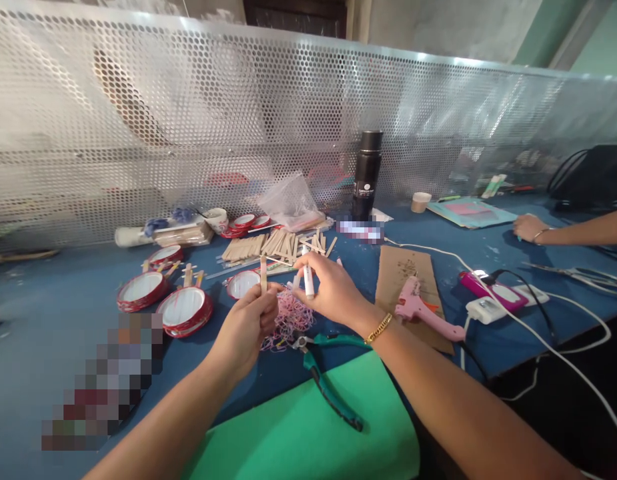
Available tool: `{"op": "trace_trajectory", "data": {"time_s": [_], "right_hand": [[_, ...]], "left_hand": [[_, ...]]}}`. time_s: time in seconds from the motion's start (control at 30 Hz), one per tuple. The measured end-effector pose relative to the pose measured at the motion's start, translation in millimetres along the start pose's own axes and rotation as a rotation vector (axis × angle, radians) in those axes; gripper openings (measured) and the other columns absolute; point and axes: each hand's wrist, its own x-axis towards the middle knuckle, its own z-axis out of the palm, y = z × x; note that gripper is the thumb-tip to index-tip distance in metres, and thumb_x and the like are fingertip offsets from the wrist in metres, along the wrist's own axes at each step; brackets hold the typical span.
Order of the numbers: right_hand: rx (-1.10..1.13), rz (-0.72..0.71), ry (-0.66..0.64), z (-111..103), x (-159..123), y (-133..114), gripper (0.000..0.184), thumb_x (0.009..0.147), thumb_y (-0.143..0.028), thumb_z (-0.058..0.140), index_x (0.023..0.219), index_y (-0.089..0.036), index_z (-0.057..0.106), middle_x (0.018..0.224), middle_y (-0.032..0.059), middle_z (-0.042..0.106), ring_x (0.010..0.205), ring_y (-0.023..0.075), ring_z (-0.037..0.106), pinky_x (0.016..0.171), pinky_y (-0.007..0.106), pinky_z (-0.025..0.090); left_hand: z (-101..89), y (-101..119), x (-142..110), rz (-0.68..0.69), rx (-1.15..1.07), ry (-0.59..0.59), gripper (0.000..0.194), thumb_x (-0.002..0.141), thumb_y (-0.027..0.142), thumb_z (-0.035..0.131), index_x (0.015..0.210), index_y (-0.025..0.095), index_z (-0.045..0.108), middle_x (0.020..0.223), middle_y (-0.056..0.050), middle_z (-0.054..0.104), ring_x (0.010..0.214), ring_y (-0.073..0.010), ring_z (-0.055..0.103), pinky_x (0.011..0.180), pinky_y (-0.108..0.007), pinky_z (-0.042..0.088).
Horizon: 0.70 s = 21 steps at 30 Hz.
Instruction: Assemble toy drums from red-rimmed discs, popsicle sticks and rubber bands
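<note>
My left hand (251, 323) is closed around a wooden craft stick (263, 275) held upright, a pinkish band along its upper part. Just to the right, my right hand (331, 287) grips a slim white tube (309, 280) with faint print; whether it is a glue tube or a marker I cannot tell. Under both hands lies a heap of pink and purple strings (291, 323). Green-handled pliers (333, 393) lie below my right wrist, partly on a green sheet (308, 433). Beyond my hands is a pile of loose craft sticks (268, 245).
Red-rimmed round pieces with sticks (185, 310) lie at left. To the right, a pink glue gun (413, 300) rests on cardboard (388, 263), near a power strip (488, 308), cables and scissors (578, 273). A black bottle (367, 177) stands behind. Another person's hand (531, 229) rests far right.
</note>
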Motion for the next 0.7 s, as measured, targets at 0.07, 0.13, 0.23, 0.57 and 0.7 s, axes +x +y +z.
{"op": "trace_trajectory", "data": {"time_s": [0.07, 0.13, 0.23, 0.57, 0.7], "right_hand": [[0.072, -0.058, 0.025, 4, -2, -7, 0.033, 0.082, -0.018, 0.075, 0.109, -0.025, 0.057, 0.107, 0.0040, 0.072, 0.101, 0.0225, 0.070, 0.089, 0.033, 0.050], [0.121, -0.111, 0.054, 9, -4, -10, 0.032, 0.083, -0.018, 0.074, 0.109, -0.024, 0.056, 0.106, 0.0045, 0.071, 0.098, 0.0222, 0.070, 0.088, 0.033, 0.052], [0.141, -0.154, 0.091, 14, -6, -10, 0.031, 0.084, -0.017, 0.072, 0.109, -0.024, 0.056, 0.106, 0.0050, 0.070, 0.096, 0.0218, 0.069, 0.087, 0.034, 0.053], [0.144, -0.199, 0.088, 10, -5, -15, 0.031, 0.087, -0.015, 0.070, 0.112, -0.024, 0.055, 0.108, 0.0054, 0.069, 0.098, 0.0211, 0.068, 0.088, 0.035, 0.054], [0.162, -0.175, 0.082, 9, -5, -17, 0.031, 0.086, -0.016, 0.072, 0.110, -0.024, 0.055, 0.108, 0.0055, 0.070, 0.098, 0.0213, 0.069, 0.088, 0.035, 0.054]], "left_hand": [[-0.3, -1, 0, -0.004, 0.023, -0.012, 0.042, 0.066, 0.041, 0.089, 0.091, 0.017, 0.066, 0.056, 0.011, 0.036, 0.045, -0.0039, 0.028, 0.042, -0.015, 0.020], [0.4, -2, -1, -0.026, 0.034, -0.030, 0.050, 0.061, 0.047, 0.093, 0.091, 0.017, 0.067, 0.056, 0.011, 0.035, 0.045, -0.0035, 0.026, 0.042, -0.015, 0.019], [2.1, -4, -2, -0.070, 0.023, -0.052, 0.055, 0.055, 0.051, 0.096, 0.085, 0.017, 0.065, 0.056, 0.011, 0.036, 0.045, -0.0031, 0.025, 0.041, -0.015, 0.018], [5.9, -5, -5, -0.012, 0.023, -0.063, 0.054, 0.062, 0.057, 0.094, 0.085, 0.021, 0.062, 0.056, 0.011, 0.037, 0.045, -0.0042, 0.026, 0.041, -0.016, 0.019], [3.6, -9, -2, 0.008, 0.010, -0.053, 0.052, 0.065, 0.055, 0.094, 0.092, 0.020, 0.067, 0.059, 0.010, 0.042, 0.045, -0.0048, 0.033, 0.042, -0.016, 0.020]]}}
